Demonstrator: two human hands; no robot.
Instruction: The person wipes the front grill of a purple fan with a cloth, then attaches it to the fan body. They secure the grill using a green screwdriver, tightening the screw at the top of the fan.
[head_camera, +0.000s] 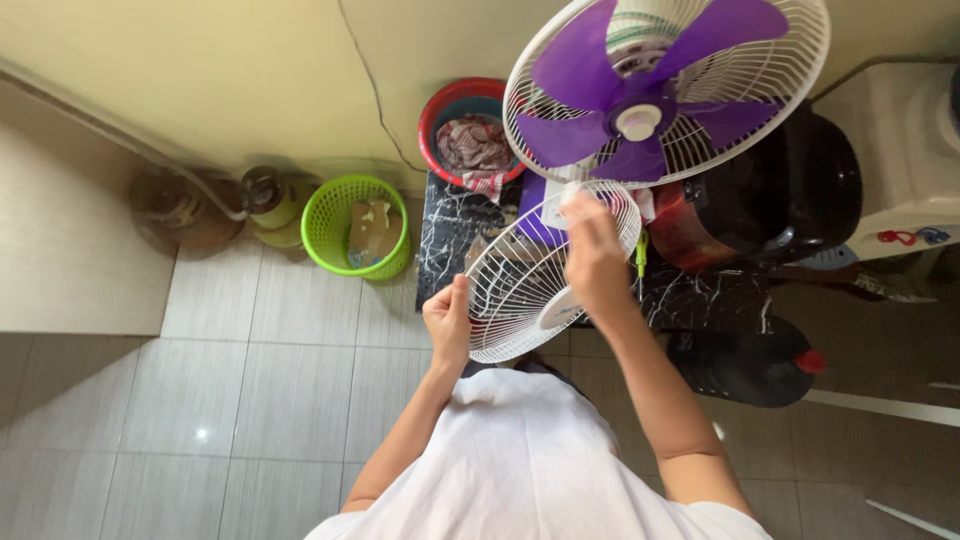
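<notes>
The detached round white wire fan guard (535, 275) is tilted in front of me, above the black marbled table (450, 235). My left hand (447, 322) is closed on its lower-left rim. My right hand (594, 262) presses a white cloth (580, 200) against its upper wires, fingers curled. Just behind stands the purple-bladed fan (640, 110). A green plastic basket (355, 225) sits well left.

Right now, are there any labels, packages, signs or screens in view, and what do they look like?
Round badge: centre of the loose white fan grille held by the left hand and right hand; white and grey.
Cardboard piece: inside the green basket by the wall; brown, crumpled.
No signs or screens show.
</notes>
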